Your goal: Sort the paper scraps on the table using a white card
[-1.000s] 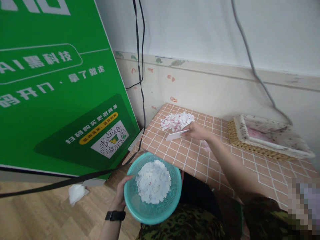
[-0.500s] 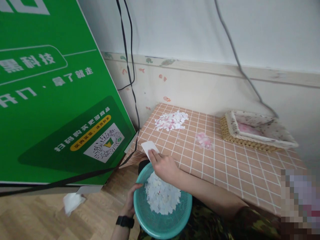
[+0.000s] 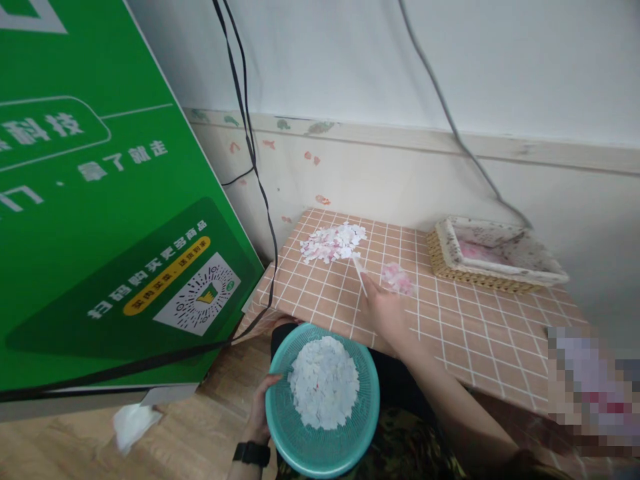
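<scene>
My left hand [image 3: 261,408] grips the rim of a round teal plastic basket [image 3: 373,393] by its left side. A heap of white paper scraps [image 3: 325,381] lies inside it. Out over the table, my right hand [image 3: 386,308] is closed on a white card [image 3: 361,276], seen nearly edge-on. The card's far end is at the near right edge of a pile of white and pinkish paper scraps [image 3: 333,241]. Just right of my right hand lies a small patch of pink and white scraps [image 3: 398,278].
The table has a brown checked cloth [image 3: 460,333]. A wicker basket with a fabric lining [image 3: 493,280] stands at the back right. To the left is a large green panel [image 3: 125,200], with black cables [image 3: 260,187] hanging beside it. A white bag [image 3: 134,427] lies on the floor.
My right hand has moved from above the teal basket to the right and forward onto the table, turning the card edge-on beside the paper pile. My left hand still grips the basket.
</scene>
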`<act>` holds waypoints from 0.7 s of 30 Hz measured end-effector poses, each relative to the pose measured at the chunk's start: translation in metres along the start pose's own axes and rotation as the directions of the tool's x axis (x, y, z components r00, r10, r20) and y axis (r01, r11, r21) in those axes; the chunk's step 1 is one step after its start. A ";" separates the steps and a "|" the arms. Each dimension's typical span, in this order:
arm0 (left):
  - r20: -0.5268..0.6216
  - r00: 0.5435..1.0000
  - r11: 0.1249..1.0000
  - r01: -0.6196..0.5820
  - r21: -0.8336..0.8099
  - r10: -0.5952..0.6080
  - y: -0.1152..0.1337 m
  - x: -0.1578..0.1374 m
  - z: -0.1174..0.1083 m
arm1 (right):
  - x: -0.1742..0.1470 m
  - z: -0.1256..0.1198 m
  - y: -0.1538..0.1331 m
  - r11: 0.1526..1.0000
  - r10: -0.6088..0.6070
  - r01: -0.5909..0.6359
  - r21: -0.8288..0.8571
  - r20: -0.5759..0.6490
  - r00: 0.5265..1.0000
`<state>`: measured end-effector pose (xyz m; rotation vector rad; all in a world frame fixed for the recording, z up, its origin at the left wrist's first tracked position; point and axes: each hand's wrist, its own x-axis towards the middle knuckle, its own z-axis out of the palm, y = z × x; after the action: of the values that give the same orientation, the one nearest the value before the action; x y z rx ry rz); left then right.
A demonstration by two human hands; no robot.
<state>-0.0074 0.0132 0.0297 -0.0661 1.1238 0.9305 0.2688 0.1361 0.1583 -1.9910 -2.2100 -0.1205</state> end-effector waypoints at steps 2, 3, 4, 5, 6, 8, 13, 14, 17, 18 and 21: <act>-0.002 1.000 1.000 0.001 -0.003 -0.001 0.000 0.001 0.000 | -0.004 -0.001 0.017 0.996 0.079 -0.077 0.036 -0.072 0.994; -0.006 1.000 1.000 -0.001 -0.008 0.000 -0.001 0.002 0.000 | -0.005 -0.001 0.024 0.992 0.112 -0.105 0.065 -0.106 0.988; -0.009 1.000 1.000 -0.003 -0.012 0.003 -0.001 0.003 0.000 | -0.006 -0.003 0.032 0.986 0.144 -0.131 0.103 -0.136 0.980; -0.008 1.000 1.000 -0.005 -0.016 0.005 -0.001 0.004 0.000 | -0.007 -0.004 0.039 0.976 0.182 -0.159 0.149 -0.158 0.971; -0.006 1.000 1.000 -0.007 -0.017 0.007 -0.002 0.005 0.000 | -0.006 -0.006 0.045 0.961 0.227 -0.193 0.199 -0.166 0.960; 0.004 1.000 1.000 -0.012 -0.018 0.012 -0.003 0.009 0.000 | -0.004 -0.013 0.059 0.918 0.314 -0.256 0.303 -0.159 0.936; 0.024 0.999 0.999 0.023 -0.022 -0.023 -0.006 0.018 0.000 | 0.000 -0.035 0.090 0.807 0.453 -0.288 0.516 -0.227 0.862; 0.024 0.999 0.999 0.027 -0.024 -0.027 -0.007 0.020 0.000 | -0.002 -0.038 0.094 0.797 0.463 -0.279 0.535 -0.245 0.852; 0.008 1.000 0.999 0.022 -0.026 -0.022 -0.009 0.024 0.000 | -0.012 -0.038 0.100 0.778 0.425 -0.237 0.582 -0.210 0.881; -0.005 1.000 1.000 0.016 -0.025 -0.017 -0.009 0.025 0.000 | -0.016 -0.035 0.098 0.763 0.393 -0.219 0.608 -0.168 0.904; -0.051 0.999 1.000 -0.007 -0.011 0.006 -0.011 0.027 0.000 | -0.024 -0.021 0.084 0.711 0.268 -0.165 0.683 -0.046 0.962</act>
<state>0.0029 0.0230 0.0039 -0.0958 1.1666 0.9454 0.3564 0.1186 0.1708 -1.7129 -1.5690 0.4927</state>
